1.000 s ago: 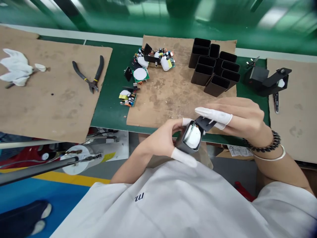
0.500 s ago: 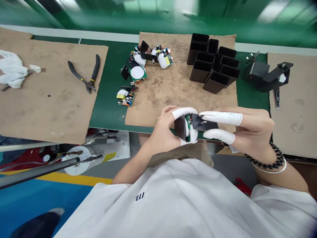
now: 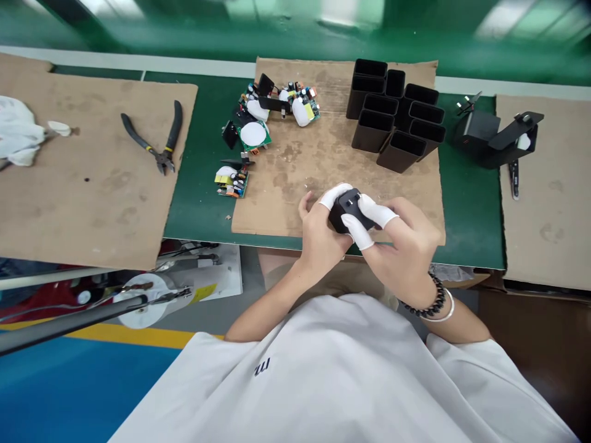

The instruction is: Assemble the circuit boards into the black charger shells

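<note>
I logged the black housing (image 3: pixel 346 205) as clamped between both hands, just above the near edge of the middle cardboard sheet (image 3: pixel 281 203) and right of that edge's midpoint; the left hand (image 3: pixel 318 237) closed on it from the left, with one capped fingertip laid over its far top edge; the right hand (image 3: pixel 406 252) closed on it from the right and the near side, with capped forefinger and thumb pinched on its right face; each grip was narrow and loaded, and neither hand was the nearer, since both touched it. The fingers hid most of the housing, so I could not tell its long axis. The empty shells (image 3: pixel 397 117) stood at the sheet's far right corner, well apart from the grip; the circuit boards (image 3: pixel 277 107) lay at its far left corner; the pliers (image 3: pixel 157 138) lay on the bench (image 3: pixel 203 184) to the left, on another sheet.
</note>
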Demonstrator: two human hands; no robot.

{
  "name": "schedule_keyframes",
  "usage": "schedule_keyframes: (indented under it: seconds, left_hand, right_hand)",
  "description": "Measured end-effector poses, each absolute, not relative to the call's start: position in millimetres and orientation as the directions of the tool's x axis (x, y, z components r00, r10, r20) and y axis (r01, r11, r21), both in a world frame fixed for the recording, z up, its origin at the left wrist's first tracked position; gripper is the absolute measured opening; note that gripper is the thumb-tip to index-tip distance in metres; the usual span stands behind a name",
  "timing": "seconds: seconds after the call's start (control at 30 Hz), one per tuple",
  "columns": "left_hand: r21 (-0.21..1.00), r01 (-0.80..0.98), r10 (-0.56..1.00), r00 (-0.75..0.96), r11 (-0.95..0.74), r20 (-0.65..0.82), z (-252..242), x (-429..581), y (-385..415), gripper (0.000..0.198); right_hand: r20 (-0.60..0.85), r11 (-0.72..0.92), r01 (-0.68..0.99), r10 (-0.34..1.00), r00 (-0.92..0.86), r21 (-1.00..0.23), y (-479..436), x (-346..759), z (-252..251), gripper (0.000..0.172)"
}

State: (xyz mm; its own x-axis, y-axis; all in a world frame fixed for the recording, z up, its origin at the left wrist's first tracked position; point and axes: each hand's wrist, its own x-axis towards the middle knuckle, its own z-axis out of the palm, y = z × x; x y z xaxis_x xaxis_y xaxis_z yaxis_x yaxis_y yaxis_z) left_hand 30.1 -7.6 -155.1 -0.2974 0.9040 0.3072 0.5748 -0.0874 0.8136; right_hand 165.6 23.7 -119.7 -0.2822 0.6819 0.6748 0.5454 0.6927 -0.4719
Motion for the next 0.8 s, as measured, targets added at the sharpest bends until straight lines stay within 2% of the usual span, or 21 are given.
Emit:
schedule_keyframes:
  seconds: [0.1,0.23,0.3,0.37,0.43,0.53,0.7,0.8]
  left_hand:
    - [0.810,0.585,0.924,-0.294,-0.027,0.243,-156,30,-9,0.053]
    - [0.767,0.642,0.942,-0.244,-0.020,0.229,-157,26,-16,0.049]
    - [0.731,0.683,0.952,-0.220,-0.006,0.213,-156,22,-21,0.045]
    - [0.704,0.710,0.970,-0.173,0.004,0.170,-153,14,-24,0.046]
    - [0.685,0.729,0.985,-0.109,-0.012,0.133,-148,3,-27,0.058]
    - [0.663,0.748,0.986,-0.093,-0.023,0.139,-142,-16,-31,0.073]
    - [0.688,0.726,0.942,-0.247,0.025,0.226,-148,-36,-38,0.057]
    - [0.702,0.712,0.925,-0.274,0.011,0.264,-152,-36,-39,0.048]
  right_hand:
    - [0.658,0.667,0.521,0.714,-0.240,-0.533,18,159,-136,0.017]
    - [0.651,0.675,0.394,0.728,-0.216,-0.624,6,151,-154,0.034]
    - [0.655,0.687,0.437,0.713,-0.250,-0.580,3,147,-157,0.037]
    - [0.662,0.702,0.503,0.688,-0.296,-0.504,5,146,-155,0.032]
    - [0.683,0.717,0.534,0.660,-0.313,-0.448,12,149,-149,0.025]
    - [0.728,0.706,0.556,0.642,-0.240,-0.439,22,159,-141,0.026]
    - [0.660,0.750,0.559,0.624,-0.419,-0.354,22,173,-137,0.026]
    - [0.686,0.718,0.567,0.647,-0.333,-0.403,19,177,-135,0.034]
